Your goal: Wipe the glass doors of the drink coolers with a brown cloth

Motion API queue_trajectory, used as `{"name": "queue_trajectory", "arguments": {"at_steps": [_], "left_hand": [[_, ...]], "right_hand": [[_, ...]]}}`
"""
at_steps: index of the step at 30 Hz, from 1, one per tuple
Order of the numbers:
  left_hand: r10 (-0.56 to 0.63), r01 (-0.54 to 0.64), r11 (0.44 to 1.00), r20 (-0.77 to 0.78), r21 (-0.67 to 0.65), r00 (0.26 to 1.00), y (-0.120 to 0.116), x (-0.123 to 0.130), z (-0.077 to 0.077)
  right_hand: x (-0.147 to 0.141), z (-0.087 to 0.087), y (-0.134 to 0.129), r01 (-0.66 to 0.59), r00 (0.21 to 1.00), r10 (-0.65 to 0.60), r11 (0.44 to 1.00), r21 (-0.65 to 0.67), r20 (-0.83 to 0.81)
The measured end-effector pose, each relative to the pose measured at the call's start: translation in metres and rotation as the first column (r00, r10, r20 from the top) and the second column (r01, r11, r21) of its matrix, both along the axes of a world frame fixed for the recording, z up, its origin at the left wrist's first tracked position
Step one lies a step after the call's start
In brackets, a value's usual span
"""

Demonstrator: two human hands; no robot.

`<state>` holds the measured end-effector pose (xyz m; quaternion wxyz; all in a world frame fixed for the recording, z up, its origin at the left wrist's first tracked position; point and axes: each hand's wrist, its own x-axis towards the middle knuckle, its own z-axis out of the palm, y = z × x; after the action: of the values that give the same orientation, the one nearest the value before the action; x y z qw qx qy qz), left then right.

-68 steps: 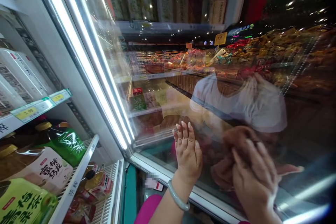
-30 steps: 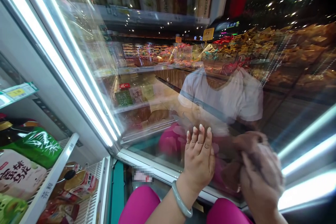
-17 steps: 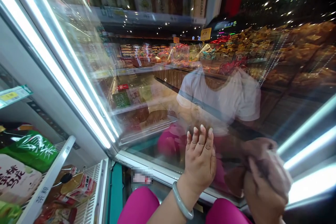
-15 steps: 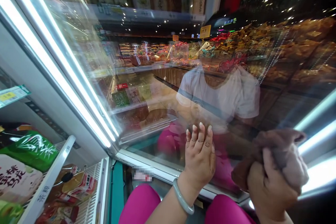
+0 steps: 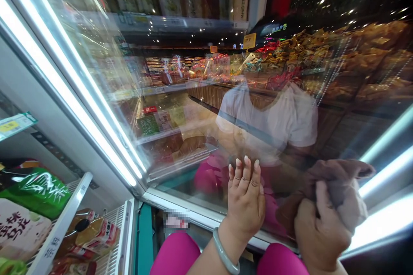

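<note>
A glass pane point(image 5: 190, 189) of a lit refrigerated display case fills the middle of the view, with a metal frame point(image 5: 187, 207) along its bottom. My left hand point(image 5: 245, 197), a bangle point(image 5: 224, 251) on its wrist, lies flat with fingers stretched out against the glass or just in front of it. A brown cloth point(image 5: 338, 184) is bunched in my right hand point(image 5: 322, 232), at the lower right near the pane. The glass mirrors a white shirt and the surrounding shop.
At the left, shelves point(image 5: 69, 210) hold packaged food, including a green package point(image 5: 38, 187) and a pale package point(image 5: 19, 223). Bright light tubes point(image 5: 74, 81) run along the case's side. My knees point(image 5: 176, 253) are close below the frame.
My right hand has moved a little to the left with the cloth. My left hand stays at nearly the same place, and the view has shifted slightly.
</note>
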<state>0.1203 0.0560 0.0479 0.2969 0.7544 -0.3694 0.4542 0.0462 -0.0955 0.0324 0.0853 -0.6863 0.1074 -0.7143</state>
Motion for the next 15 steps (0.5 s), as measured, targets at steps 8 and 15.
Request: {"name": "queue_trajectory", "arguments": {"at_steps": [8,15], "left_hand": [[-0.019,0.019,0.997,0.004,0.075,1.000,0.015,0.004,-0.008],[-0.021,0.021,0.998,0.001,0.058,1.000,0.017,0.005,-0.011]], "right_hand": [[0.006,-0.047,0.020,-0.189,0.978,0.175,0.972,-0.136,-0.112],[0.020,-0.004,0.039,-0.024,0.999,0.015,0.982,-0.186,-0.052]]}}
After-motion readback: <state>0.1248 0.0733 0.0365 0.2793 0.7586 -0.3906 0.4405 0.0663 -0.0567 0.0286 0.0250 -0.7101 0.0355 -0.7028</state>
